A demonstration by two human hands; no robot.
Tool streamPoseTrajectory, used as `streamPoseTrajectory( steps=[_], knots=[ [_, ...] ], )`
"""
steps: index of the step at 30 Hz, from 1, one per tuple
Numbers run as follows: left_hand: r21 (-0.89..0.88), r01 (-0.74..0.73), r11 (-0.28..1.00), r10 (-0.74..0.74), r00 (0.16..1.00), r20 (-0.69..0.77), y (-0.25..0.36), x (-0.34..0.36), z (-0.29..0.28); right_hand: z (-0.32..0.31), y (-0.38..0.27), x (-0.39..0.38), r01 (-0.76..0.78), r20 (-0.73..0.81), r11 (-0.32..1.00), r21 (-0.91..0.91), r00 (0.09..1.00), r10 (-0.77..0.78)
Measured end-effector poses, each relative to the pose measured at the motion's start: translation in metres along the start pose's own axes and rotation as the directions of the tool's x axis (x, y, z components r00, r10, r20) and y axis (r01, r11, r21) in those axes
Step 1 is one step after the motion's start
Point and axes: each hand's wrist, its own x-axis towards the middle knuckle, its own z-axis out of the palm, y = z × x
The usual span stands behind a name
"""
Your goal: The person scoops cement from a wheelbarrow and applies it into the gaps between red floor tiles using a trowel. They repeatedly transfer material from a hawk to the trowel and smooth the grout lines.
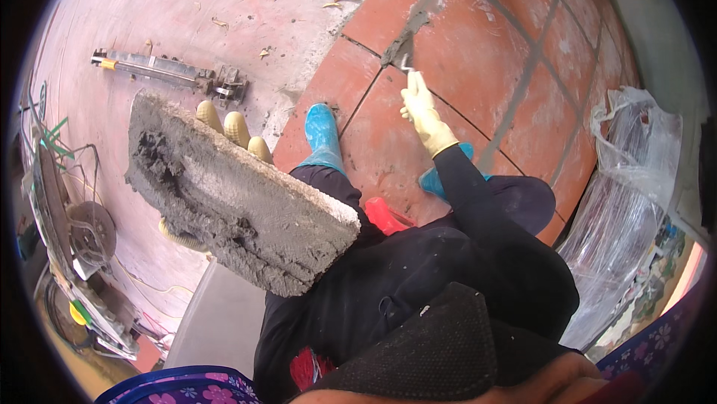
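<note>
1. The floor (149,1) takes up most of the view: bare pinkish concrete on the left, laid red tiles (478,53) with grey joints on the right
2. The person crouches over the tiles in dark clothing, with blue boots (321,131) planted on the red tiles
3. Clear plastic sheeting (627,202) lies bundled along the right edge, beside the tiles
4. A mortar board (239,195) caked in grey mortar is held up tilted at left centre, above the concrete
5. A cutting machine with a round blade (86,232) sits at the far left edge, wires around it
6. A long metal tile cutter (168,72) lies on the concrete, well apart from the board
7. The left hand (231,128), in a yellow glove, grips the far edge of the board, fingers curled over its top
8. The right hand (422,109), also gloved yellow, is closed around the handle of a trowel (403,49)
9. The trowel blade rests on a tile joint, carrying grey mortar
</note>
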Motion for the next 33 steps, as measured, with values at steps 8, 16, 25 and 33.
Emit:
streamPoseTrajectory(
  steps=[8, 16, 25, 33],
  knots=[
    [0.046, -0.135, 0.990, 0.137, 0.990, -0.042, -0.005, 0.011, -0.045, -0.044, -0.042, 0.104, 0.149, -0.047, 0.964, -0.222, 0.986, -0.163],
    [0.092, -0.186, 0.978, 0.193, 0.979, -0.072, -0.024, 0.008, -0.005, -0.008, -0.020, 0.064, 0.065, -0.039, 0.695, -0.716, 0.990, -0.132],
    [0.147, -0.309, 0.940, 0.322, 0.943, -0.081, -0.029, 0.018, -0.020, -0.045, -0.056, 0.051, 0.082, -0.093, 0.919, -0.385, 0.987, -0.127],
    [0.205, -0.391, 0.897, 0.418, 0.902, -0.106, -0.041, 0.033, 0.004, -0.014, -0.020, 0.080, 0.026, -0.003, 0.657, -0.754, 0.999, -0.043]
  ],
)
